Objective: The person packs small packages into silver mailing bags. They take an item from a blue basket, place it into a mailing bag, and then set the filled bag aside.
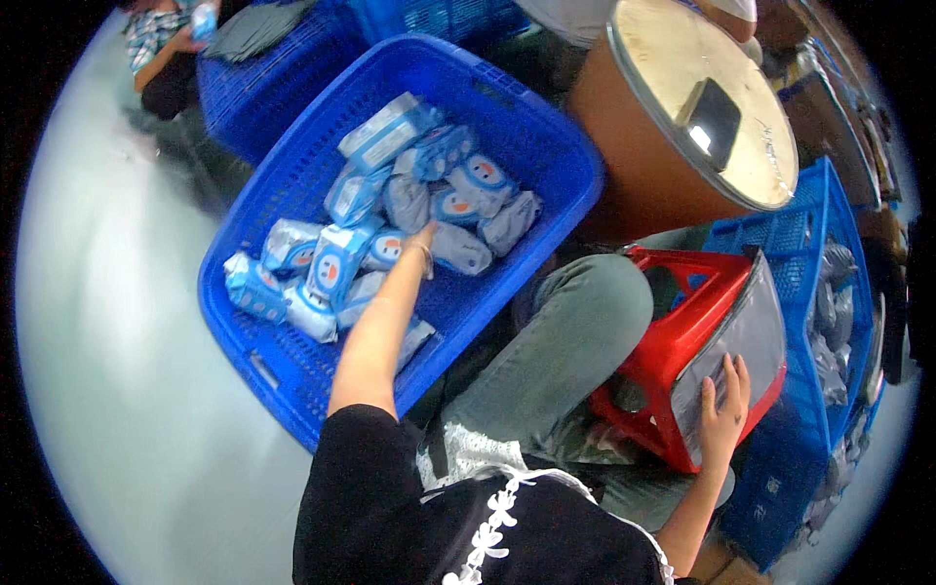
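Note:
My left hand (424,240) reaches down into a large blue plastic basket (561,185), among soft blue-and-white packs (333,265) that look like wet wipes. Its fingers are mostly hidden between the packs, so I cannot see whether they grip one. Several packs lie loosely heaped there, some showing a round face-like picture with an orange spot. To the right, my right hand (723,409) rests with fingers spread on a grey sheet (736,356). That sheet covers the seat of a red plastic stool (648,346), which is tipped on its side beside my bent knee.
A brown drum (624,146) with a pale lid stands beyond the stool, a dark phone-like object (714,122) on top. Right of the stool is a blue crate (770,487) near grey plastic bags (832,312). More blue baskets (249,107) and another person (161,49) are at far left.

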Demonstrator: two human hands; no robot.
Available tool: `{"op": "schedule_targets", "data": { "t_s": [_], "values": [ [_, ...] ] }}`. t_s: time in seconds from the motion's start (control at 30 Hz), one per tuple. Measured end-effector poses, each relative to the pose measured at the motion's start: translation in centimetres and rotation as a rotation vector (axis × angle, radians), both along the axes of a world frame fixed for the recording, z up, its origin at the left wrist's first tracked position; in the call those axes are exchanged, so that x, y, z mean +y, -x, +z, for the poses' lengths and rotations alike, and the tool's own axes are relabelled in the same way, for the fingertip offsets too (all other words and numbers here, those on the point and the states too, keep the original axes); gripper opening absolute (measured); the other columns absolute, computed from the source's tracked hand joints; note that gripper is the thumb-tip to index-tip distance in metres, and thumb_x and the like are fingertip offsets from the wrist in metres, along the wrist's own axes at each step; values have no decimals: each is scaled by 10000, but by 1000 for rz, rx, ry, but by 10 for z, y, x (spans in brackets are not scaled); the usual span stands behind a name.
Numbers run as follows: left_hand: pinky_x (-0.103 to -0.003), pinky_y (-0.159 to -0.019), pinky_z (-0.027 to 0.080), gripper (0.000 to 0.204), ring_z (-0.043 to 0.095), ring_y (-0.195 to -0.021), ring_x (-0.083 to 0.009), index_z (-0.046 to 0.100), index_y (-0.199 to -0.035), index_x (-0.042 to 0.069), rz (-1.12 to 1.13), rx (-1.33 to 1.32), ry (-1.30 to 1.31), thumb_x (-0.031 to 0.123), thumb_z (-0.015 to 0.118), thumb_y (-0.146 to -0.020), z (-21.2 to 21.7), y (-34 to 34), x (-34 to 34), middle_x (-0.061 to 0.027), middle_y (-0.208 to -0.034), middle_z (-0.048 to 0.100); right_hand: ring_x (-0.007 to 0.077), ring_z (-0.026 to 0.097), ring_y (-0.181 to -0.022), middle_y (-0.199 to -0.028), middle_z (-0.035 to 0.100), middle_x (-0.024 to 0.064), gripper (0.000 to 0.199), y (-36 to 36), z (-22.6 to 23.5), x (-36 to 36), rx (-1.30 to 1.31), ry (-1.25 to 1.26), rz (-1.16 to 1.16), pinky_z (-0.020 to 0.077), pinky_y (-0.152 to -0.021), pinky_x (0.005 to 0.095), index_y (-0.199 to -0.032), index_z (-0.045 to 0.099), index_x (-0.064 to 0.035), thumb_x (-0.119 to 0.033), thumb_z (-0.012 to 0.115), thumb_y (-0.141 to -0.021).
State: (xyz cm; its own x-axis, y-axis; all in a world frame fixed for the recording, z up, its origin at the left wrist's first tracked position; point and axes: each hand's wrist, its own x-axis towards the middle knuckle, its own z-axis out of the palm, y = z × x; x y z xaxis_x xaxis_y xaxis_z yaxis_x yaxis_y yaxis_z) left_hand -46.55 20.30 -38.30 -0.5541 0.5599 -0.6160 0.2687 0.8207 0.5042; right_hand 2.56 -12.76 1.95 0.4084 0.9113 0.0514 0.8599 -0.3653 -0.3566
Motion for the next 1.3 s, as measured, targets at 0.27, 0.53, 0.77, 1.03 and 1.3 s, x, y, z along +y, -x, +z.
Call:
{"op": "schedule_targets", "data": {
  "t_s": [0.27, 0.53, 0.77, 1.03, 1.3],
  "values": [
    [-499, -1071, 362, 1134, 368, -1354, -383, 125, -1515, 84, -393, 45, 314, 543, 739, -679, 0, -161, -12, -202, -1518, 326, 332, 490, -1297, -1449, 453, 190, 503, 6, 50, -25, 79, 41, -200, 404, -1057, 423, -1307, 582, -56, -148, 702, -827],
    [-439, -926, 501, 1148, 550, -1202, -335, 122, -1545, 129, -66, -841, -222, 90, 829, -641, 102, -82, -62, -178, -1402, 472, 202, 619, -1064, -1264, 610, 93, 411, 14, 51, -51, 486, -466, -353, 489, -937, 338, -1337, 521, -3, -46, 583, -933],
    [-425, -1056, 407, 1229, 475, -1303, -300, 171, -1553, 84, -947, -737, -1028, 227, 898, -573, 377, -113, -87, -182, -1437, 444, 271, 570, -1164, -1325, 523, 162, 768, 103, 65, 13, 838, -476, 63, 459, -1010, 410, -1431, 400, -26, -245, 786, -804],
    [-436, -944, 504, 1081, 599, -1187, -394, 306, -1503, 45, -1839, -1055, -1331, 237, 915, -631, 520, -300, -222, -307, -1301, 557, 428, 316, -1388, -1525, 262, 256, 1206, 87, 0, -57, 1121, -1107, -107, 307, -1129, 537, -1536, 136, -39, -553, 811, -679],
    [-526, -1159, 228, 594, 350, -1407, -337, 469, -1436, 147, -2471, -284, -1260, 332, 639, -897, 422, -456, -200, -142, -1517, 395, 336, 540, -1221, -1379, 505, 162, 864, 10, -8, -252, 1706, -1833, -241, 488, -1004, 521, -1447, 381, -80, -539, 650, -766]
  ]
}}
